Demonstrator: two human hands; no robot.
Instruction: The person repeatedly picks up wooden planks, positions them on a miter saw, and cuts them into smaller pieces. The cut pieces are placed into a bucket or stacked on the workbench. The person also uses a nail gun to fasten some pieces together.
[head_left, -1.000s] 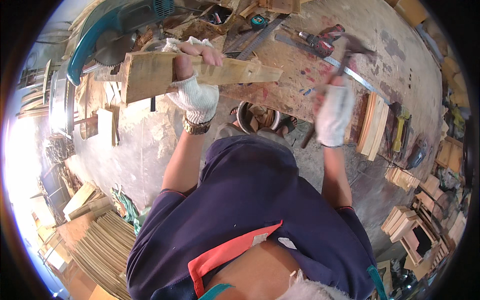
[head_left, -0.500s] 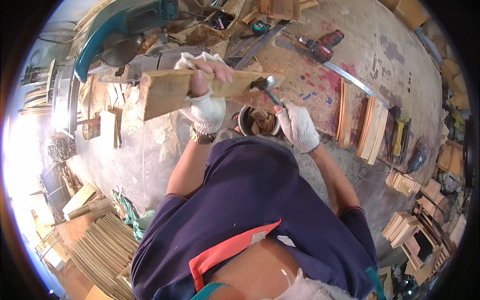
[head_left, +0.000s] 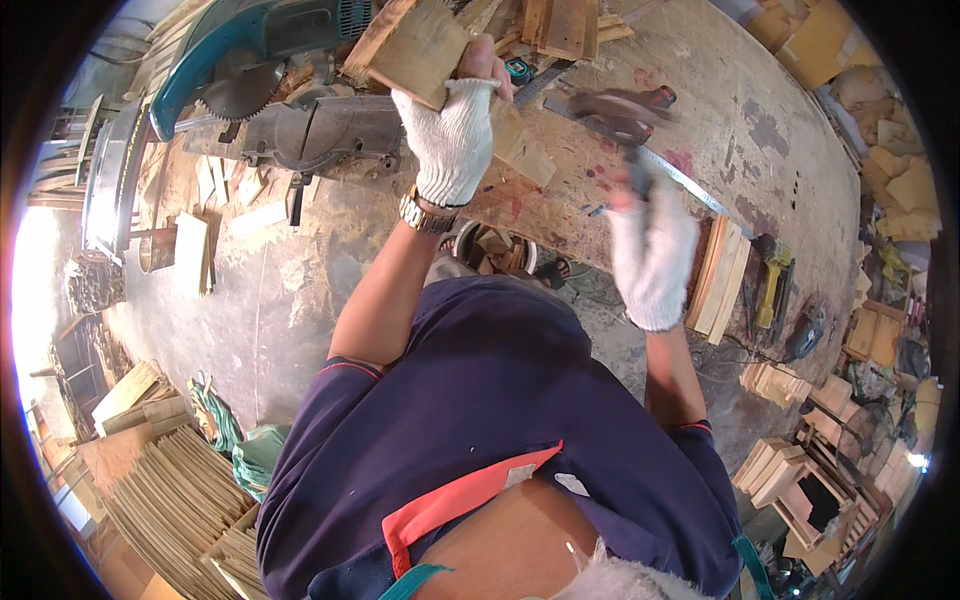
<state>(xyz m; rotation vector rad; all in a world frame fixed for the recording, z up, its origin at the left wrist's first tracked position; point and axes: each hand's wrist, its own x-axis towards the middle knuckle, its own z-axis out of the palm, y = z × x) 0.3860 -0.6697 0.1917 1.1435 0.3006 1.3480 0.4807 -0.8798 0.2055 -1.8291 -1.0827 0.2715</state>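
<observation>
Gripped in my gloved left hand (head_left: 450,135) is a wooden board (head_left: 415,50), raised at the top centre with its broad end tilted toward the camera; part of it is hidden by the hand. My gloved right hand (head_left: 650,250), to the right, is closed round a hammer (head_left: 635,170), whose head is smeared by motion over the workbench (head_left: 745,140). Behind the hammer, a red-and-black drill and a steel rule (head_left: 690,185) lie on the bench. A small teal tape measure (head_left: 518,70) is beside the board.
A teal mitre saw (head_left: 180,80) with its bare blade and grey base (head_left: 320,135) stands at upper left. A bucket of offcuts (head_left: 465,240) is below the bench edge. Stacked strips (head_left: 725,275) and hand tools (head_left: 775,280) are at right, bundled boards (head_left: 170,480) at lower left.
The board has risen and turned, its broad end now higher. My left hand moved up with it. The hammer head, at the board half a second ago, has moved up and right, away from it.
</observation>
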